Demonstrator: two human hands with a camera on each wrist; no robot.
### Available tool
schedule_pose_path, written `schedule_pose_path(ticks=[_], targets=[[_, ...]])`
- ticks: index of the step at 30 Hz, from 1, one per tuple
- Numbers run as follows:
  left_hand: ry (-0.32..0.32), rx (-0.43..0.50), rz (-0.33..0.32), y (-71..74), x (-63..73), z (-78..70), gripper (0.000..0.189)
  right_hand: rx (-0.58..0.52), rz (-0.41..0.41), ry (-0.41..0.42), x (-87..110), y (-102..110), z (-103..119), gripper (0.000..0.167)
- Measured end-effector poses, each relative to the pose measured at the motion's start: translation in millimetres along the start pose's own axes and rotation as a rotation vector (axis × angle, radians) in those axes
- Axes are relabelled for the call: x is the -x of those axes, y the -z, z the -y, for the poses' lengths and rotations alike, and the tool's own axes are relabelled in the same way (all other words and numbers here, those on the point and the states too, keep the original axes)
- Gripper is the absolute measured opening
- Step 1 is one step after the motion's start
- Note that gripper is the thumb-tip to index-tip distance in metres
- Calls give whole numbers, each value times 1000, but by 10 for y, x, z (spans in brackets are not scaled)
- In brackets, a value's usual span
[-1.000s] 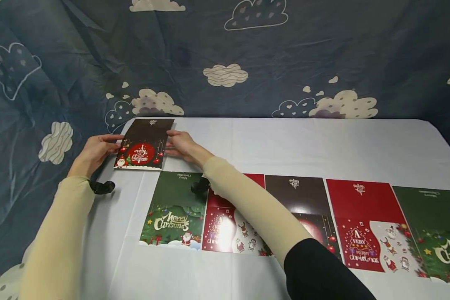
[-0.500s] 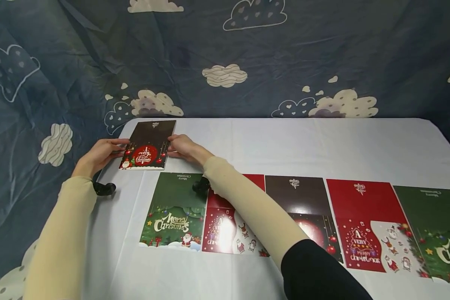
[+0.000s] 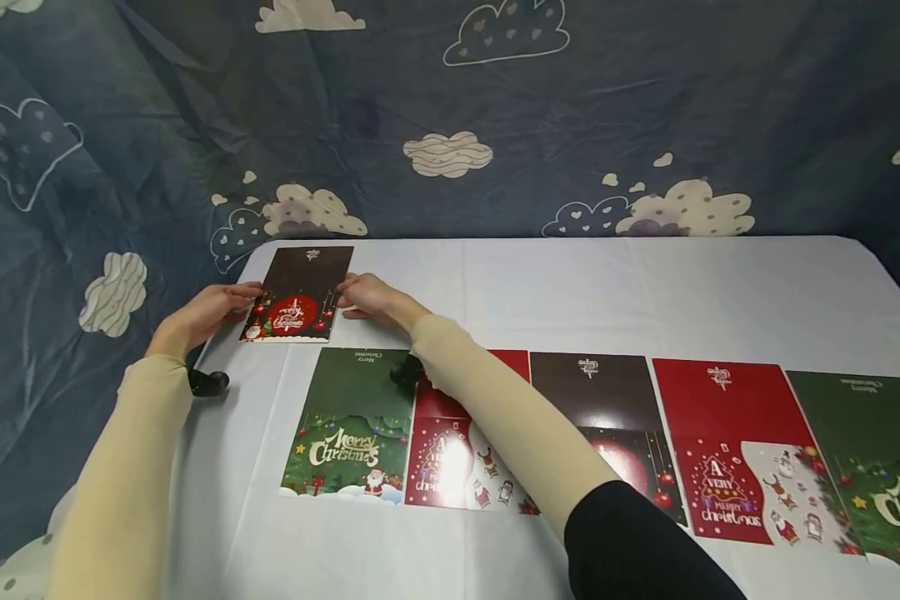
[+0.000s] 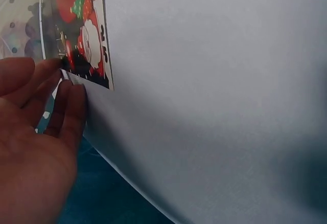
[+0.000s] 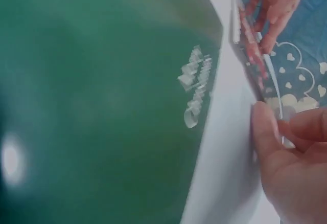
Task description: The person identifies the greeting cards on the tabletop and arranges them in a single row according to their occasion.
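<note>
A dark brown Christmas card [image 3: 300,292] with a red circle and white lettering lies at the table's back left corner in the head view; its edge looks thick. My left hand [image 3: 206,315] is at its left edge, fingertips touching there with the fingers fairly straight. In the left wrist view, those fingers [image 4: 75,109] lie by the card's Santa corner [image 4: 91,45], and the thumb stands apart. At the opposite edge my right hand [image 3: 375,298] pinches the card. The right wrist view shows its thumb [image 5: 265,127] and fingers on either side of the card's edge.
Several unfolded Christmas cards lie in a row nearer me: green [image 3: 348,442], red [image 3: 438,462], brown [image 3: 588,392], red [image 3: 720,408] and another green [image 3: 862,425]. My right forearm crosses over the row. White cloth [image 3: 570,292] covers the table; a dark cloud-patterned curtain [image 3: 450,100] hangs behind.
Both hands have shifted the brown card slightly right and towards me, and the left hand has followed its edge. The row of cards has stayed in place.
</note>
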State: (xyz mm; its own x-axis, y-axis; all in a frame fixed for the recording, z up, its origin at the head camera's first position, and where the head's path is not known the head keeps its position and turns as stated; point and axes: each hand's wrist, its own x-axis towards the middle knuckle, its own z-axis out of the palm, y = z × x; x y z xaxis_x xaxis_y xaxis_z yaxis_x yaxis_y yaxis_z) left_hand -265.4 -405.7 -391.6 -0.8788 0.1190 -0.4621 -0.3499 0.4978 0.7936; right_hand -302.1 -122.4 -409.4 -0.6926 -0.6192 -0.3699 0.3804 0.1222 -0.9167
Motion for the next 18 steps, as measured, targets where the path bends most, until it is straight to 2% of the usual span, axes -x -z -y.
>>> schedule_pose_path(ticks=[4,11,14,18], targets=[[9,-46,-1,-10,20,-13,50,92,7,37,22,-3,-29,44],[-5,-25,-17,-36,57,13,52,415,-3,177,59,-36,-59,42],[-23,-18,-21,-43,77,20,52,480,24,188,80,-42,-59,41],[-42,-23,-25,-45,80,25,50,509,72,145,99,-40,-41,36]])
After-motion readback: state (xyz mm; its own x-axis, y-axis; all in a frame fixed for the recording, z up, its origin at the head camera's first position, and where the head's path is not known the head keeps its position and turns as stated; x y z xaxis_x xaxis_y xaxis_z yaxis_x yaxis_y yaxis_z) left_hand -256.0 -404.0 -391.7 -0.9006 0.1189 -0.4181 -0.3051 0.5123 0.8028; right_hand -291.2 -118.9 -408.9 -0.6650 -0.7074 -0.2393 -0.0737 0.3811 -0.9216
